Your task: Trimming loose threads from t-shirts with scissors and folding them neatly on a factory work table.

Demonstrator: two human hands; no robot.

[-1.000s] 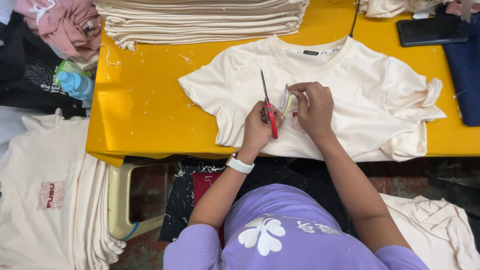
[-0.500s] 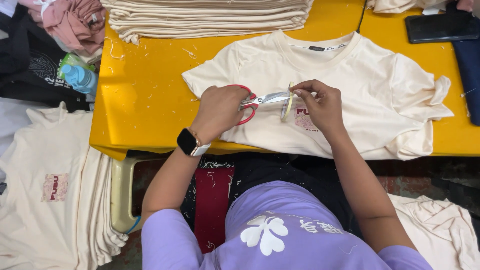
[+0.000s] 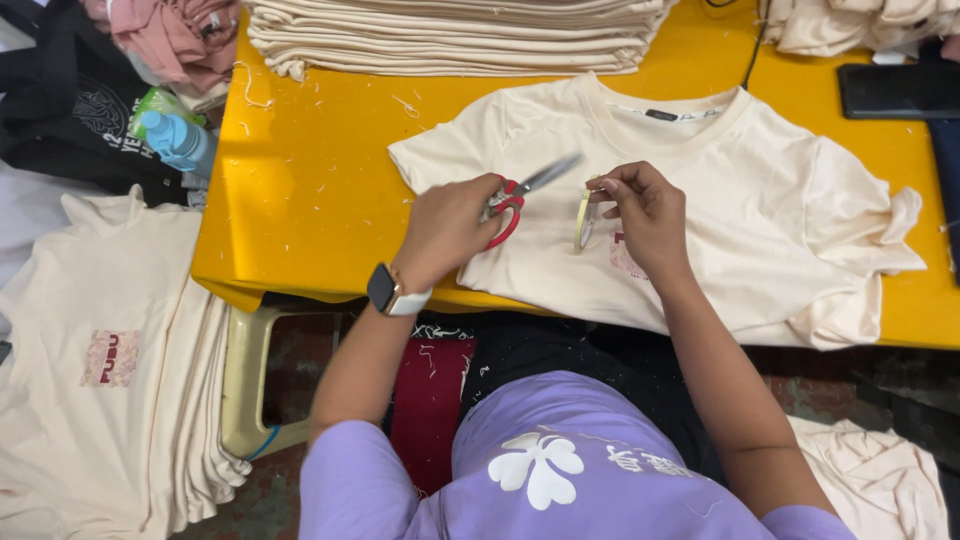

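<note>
Two hands work over a cream T-shirt [image 3: 760, 210] spread flat on the yellow table [image 3: 300, 180] in the head view. The left hand [image 3: 450, 225] is closed around red-handled scissors [image 3: 515, 200], whose blades are motion-blurred, so their spread is unclear. The right hand [image 3: 650, 210] pinches a small pale loop or tag [image 3: 583, 218], too thin to identify, just above the shirt's print. A cream stack [image 3: 450, 35] is cut off at the top edge.
</note>
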